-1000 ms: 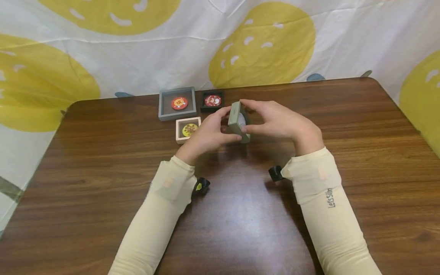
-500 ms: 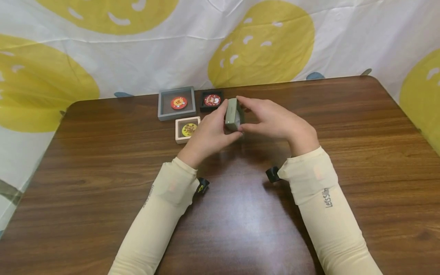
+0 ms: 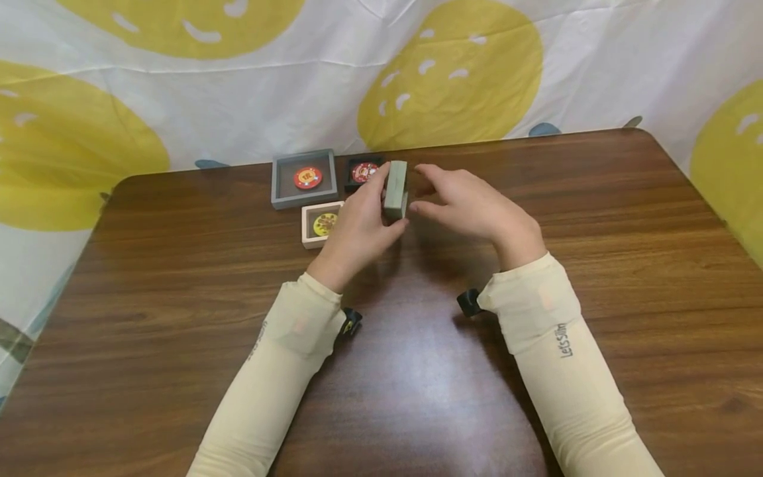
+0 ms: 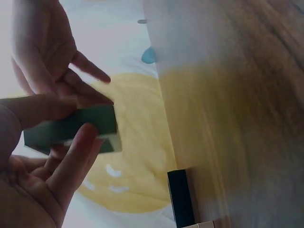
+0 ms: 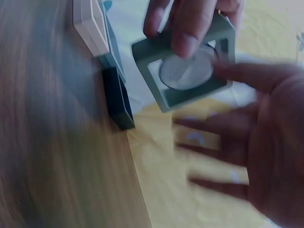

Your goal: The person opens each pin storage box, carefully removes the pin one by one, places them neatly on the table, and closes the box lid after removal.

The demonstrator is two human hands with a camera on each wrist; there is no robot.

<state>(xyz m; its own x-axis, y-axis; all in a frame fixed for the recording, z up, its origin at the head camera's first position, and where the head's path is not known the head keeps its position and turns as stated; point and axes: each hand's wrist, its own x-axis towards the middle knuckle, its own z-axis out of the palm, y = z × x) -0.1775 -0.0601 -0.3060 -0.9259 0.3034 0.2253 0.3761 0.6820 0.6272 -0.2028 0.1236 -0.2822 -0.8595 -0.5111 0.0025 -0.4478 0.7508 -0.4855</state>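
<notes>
Above a brown table (image 3: 614, 305) are held the left hand (image 3: 360, 228), fingers clamped, and the right hand (image 3: 475, 204), fingers apart; a grey frame (image 3: 305, 200) is laid near the far edge; a green frame (image 3: 396, 189) is gripped in midair by the left hand, just beside the right; a whitish disc (image 5: 184, 75) is seen inside it.

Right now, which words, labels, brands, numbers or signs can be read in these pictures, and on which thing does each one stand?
"Let's Slim": on the right sleeve.
Left sleeve: lettering, too small and slanted to read.
Red disc in the grey frame: central sign, too small to read.
Pale disc in the green frame: blurred, nothing readable.
</notes>
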